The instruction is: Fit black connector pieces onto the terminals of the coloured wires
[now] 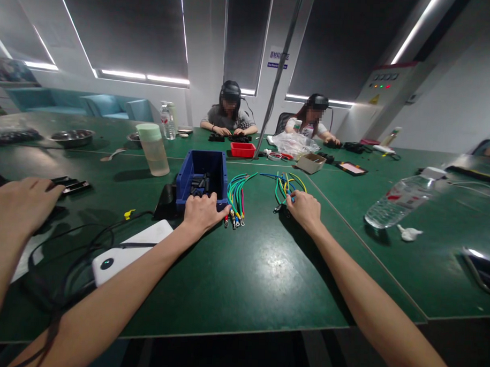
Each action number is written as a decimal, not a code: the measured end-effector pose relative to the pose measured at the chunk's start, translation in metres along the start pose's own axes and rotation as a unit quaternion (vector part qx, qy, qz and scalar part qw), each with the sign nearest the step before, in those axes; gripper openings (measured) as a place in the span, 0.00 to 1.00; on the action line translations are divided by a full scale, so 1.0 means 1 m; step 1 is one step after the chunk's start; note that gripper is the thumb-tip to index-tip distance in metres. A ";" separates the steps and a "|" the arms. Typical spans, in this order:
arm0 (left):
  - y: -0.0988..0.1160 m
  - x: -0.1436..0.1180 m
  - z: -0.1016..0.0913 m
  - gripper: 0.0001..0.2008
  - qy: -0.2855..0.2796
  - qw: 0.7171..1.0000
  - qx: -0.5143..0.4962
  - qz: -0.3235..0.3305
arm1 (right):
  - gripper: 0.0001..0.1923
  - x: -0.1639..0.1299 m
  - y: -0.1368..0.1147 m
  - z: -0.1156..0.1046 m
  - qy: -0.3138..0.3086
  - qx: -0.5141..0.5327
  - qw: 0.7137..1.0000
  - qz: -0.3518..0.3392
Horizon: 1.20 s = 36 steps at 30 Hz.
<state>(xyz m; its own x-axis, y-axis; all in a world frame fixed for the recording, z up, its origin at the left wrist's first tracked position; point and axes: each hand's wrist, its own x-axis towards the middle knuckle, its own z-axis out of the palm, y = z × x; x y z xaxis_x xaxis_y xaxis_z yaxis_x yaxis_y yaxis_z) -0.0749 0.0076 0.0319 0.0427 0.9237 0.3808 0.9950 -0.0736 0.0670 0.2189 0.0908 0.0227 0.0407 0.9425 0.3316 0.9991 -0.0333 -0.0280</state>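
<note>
My left hand lies over the front lip of a blue parts bin, its fingers curled over the edge and its thumb stretched to the right. Inside the bin are several small black sleeves. Just right of it, a bundle of green, red and yellow wires with metal ring ends lies on the table. My right hand is closed around a second bundle of wires, green, blue and yellow. Its fingertips are partly hidden; ring terminals show below them.
Another person's hand is at far left beside black parts. A white power bank with black cables lies left of my forearm. Around stand a green-lidded cup, a water bottle and a red tray. Two people work across the table.
</note>
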 end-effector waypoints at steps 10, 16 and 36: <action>0.003 -0.001 -0.001 0.19 0.038 0.999 -0.035 -0.001 | 0.23 0.000 -0.003 -0.003 -0.020 0.008 1.000 -0.003; 0.002 -0.001 0.003 0.18 0.067 0.997 -0.032 0.017 | 0.24 0.000 -0.003 -0.003 -0.014 0.009 1.000 -0.011; -0.006 0.001 0.006 0.16 0.074 0.992 -0.082 0.063 | 0.21 -0.008 -0.013 -0.007 0.006 0.029 0.999 -0.043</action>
<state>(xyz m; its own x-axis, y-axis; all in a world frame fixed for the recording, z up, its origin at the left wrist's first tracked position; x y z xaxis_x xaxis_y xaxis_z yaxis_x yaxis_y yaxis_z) -0.0805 0.0114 0.0258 0.1404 0.8385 0.5264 0.9538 -0.2572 0.1553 0.2053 0.0815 0.0270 -0.0440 0.9371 0.3462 0.9963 0.0667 -0.0538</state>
